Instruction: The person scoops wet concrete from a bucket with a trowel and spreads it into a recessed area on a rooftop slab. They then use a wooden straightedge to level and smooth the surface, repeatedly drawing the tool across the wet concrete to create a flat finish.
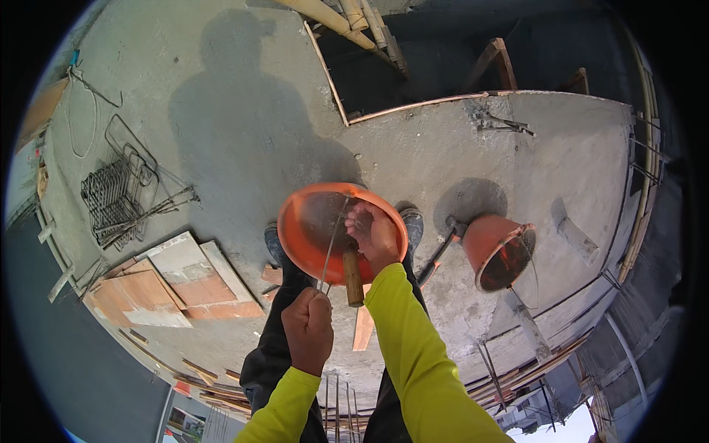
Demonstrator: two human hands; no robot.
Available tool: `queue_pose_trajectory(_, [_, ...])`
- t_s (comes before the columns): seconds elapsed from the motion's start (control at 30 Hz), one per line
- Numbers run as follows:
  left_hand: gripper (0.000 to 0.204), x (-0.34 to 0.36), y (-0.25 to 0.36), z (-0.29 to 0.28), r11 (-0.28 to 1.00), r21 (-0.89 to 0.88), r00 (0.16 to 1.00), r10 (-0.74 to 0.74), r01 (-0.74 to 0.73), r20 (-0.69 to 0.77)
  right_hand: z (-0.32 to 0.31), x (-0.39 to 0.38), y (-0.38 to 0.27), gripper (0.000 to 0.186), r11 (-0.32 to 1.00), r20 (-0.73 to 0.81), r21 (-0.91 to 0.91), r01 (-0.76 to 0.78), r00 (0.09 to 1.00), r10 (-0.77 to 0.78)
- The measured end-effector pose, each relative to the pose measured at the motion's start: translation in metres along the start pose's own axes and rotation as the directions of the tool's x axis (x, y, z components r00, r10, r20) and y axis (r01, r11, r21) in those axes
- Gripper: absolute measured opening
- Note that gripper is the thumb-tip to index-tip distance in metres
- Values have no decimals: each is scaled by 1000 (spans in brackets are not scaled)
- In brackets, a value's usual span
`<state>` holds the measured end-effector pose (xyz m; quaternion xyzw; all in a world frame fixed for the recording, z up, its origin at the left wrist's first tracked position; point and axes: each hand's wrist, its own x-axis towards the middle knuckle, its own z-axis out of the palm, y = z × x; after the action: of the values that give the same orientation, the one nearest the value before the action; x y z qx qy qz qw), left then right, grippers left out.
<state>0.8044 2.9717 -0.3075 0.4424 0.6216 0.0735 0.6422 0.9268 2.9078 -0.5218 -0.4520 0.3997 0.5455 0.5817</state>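
My left hand [309, 328] grips a thin metal rod [331, 242] that runs diagonally up over an orange basin [299, 244] between my boots. Over the right part of the basin, my right hand [373, 236] has its fingers curled beside the rod; whatever they hold, if anything, I cannot make out. A wooden handle [353, 286] lies just below that hand, crossing the basin's near rim, its far end partly hidden.
An orange bucket [478, 255] stands at right beside a concrete piece [576, 238]. Left are bent rebar pieces [111, 199] and stacked boards [170, 284]. Beyond lies a dark opening [436, 59] edged with wood, with bamboo poles [332, 18]. The slab edge [631, 221] curves along the right.
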Motion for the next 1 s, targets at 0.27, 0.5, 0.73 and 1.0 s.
queue_pose_trajectory(0.27, [28, 17, -7, 11, 996, -60, 995, -72, 67, -76, 49, -5, -120, 31, 894, 165, 192, 404, 885, -435])
queue_pose_trajectory(0.5, [27, 12, -9, 9, 998, -23, 995, -61, 59, -78, 30, -42, -55, 35, 877, 196, -294, 381, 922, -334])
queue_pose_trajectory(0.73, [25, 8, -4, -2, 995, 90, 998, -35, 40, -50, 17, 32, 42, 34, 880, -243, -454, 143, 930, -277])
queue_pose_trajectory(1.0, [28, 22, 4, -32, 979, -184, 984, -113, 87, -136, 71, -54, -12, 25, 993, 364, 117, 3, 930, -46])
